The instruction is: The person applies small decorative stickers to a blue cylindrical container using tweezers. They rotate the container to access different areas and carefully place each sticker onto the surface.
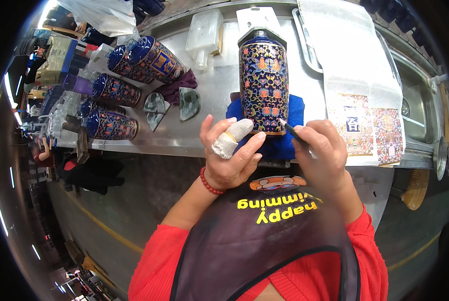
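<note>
A dark blue bottle (264, 83) with a dense multicoloured floral pattern lies in front of me, its neck pointing away. Under its near part is a folded blue towel (296, 108). My right hand (320, 146) pinches a slim dark pen-like tool (289, 128), whose pale pointed tip is at the bottle's lower right edge. My left hand (232, 163) has its fingers apart, with one fingertip at the bottle's near end. A white cloth sleeve (230, 140), held by a yellow band, covers one of its fingers.
Patterned decal sheets (357, 125) lie under white paper to the right, near a sink (410, 100). Several similar bottles (116, 90) stand at the left, beside grey-green sponge pieces (189, 103) and a purple cloth (184, 84). A clear bottle (204, 35) lies farther back.
</note>
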A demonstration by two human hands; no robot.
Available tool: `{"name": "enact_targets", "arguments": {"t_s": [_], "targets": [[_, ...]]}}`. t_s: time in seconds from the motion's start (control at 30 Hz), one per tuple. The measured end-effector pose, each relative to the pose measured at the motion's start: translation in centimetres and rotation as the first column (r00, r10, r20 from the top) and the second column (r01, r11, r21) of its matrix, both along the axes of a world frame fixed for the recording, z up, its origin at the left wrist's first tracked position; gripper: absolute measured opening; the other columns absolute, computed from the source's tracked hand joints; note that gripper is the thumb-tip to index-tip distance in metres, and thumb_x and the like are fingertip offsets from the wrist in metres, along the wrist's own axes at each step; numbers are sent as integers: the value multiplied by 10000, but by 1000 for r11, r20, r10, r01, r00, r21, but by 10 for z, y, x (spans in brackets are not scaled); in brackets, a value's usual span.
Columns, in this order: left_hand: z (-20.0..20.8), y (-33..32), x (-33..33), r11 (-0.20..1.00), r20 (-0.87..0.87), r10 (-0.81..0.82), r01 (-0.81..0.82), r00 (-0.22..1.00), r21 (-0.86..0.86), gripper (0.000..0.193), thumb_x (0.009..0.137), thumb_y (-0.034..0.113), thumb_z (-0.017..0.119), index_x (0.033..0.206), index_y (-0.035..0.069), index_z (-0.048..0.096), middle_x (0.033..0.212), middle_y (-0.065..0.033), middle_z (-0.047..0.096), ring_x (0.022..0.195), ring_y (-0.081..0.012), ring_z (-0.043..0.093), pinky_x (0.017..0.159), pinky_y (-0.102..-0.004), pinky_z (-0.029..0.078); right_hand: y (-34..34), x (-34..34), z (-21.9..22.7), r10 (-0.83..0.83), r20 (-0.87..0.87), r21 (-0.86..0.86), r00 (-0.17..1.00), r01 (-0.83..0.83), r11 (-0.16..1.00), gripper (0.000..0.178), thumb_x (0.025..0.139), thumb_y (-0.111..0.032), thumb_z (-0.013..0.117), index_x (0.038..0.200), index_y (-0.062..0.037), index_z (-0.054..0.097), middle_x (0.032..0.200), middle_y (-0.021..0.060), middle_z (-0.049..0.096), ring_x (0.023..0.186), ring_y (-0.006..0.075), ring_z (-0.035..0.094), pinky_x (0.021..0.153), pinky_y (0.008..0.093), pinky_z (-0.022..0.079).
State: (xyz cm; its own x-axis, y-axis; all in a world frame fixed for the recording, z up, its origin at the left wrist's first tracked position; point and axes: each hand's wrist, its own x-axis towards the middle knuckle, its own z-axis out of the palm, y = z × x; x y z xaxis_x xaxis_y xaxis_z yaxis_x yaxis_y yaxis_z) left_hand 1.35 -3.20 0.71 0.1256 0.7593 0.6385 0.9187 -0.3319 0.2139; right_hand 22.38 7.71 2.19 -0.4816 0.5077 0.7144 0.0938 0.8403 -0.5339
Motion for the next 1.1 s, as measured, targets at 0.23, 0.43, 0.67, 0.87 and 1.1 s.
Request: {"name": "enact_targets", "arguments": {"t_s": [0.23, 0.43, 0.67, 0.87, 1.1], "targets": [[-2, 0, -2, 1000, 7, -13, 13, 1000, 7, 278, 927, 276, 681, 1160, 153, 768, 1198, -95, 705, 1190, -287, 531, 1181, -567, 240, -5, -11, 11, 80, 124, 69, 989, -90, 994, 371, 668, 16, 726, 1036, -20, 697, 848, 82, 573, 737, 256, 597, 625, 381, 478], [-5, 1, -2, 1000, 12, -14, 14, 1000, 19, 284, 916, 258, 685, 1167, 154, 765, 1189, -89, 708, 1182, -280, 541, 1176, -571, 245, -5, -11, 17, 34, 192, 148, 981, -63, 987, 352, 695, -44, 725, 1045, -31, 701, 847, 61, 557, 712, 231, 572, 620, 369, 445], [-1, 3, -2, 1000, 33, -26, 26, 999, 10, 296, 914, 265, 692, 1177, 145, 755, 1193, -99, 702, 1189, -304, 549, 1178, -567, 245, -8, -7, 17, -33, 194, 134, 980, 7, 991, 402, 667, -9, 725, 1068, -36, 702, 854, 66, 561, 717, 233, 570, 636, 384, 437], [10, 14, 3, 997, 117, 28, -20, 993, -72, 340, 907, 271, 699, 1217, 136, 739, 1245, -138, 666, 1224, -353, 526, 1177, -558, 244, -8, -3, 8, -74, 123, 11, 990, 73, 997, 489, 622, 46, 739, 1101, -37, 688, 873, 95, 585, 716, 279, 558, 628, 397, 436], [11, 16, 8, 998, 19, -3, 4, 1000, -60, 390, 867, 289, 727, 1239, 173, 747, 1285, -128, 657, 1244, -343, 489, 1180, -573, 216, -7, 1, 2, -103, 81, -44, 991, 107, 993, 450, 674, 54, 760, 1108, -34, 682, 874, 104, 598, 732, 290, 561, 630, 395, 448]]}}
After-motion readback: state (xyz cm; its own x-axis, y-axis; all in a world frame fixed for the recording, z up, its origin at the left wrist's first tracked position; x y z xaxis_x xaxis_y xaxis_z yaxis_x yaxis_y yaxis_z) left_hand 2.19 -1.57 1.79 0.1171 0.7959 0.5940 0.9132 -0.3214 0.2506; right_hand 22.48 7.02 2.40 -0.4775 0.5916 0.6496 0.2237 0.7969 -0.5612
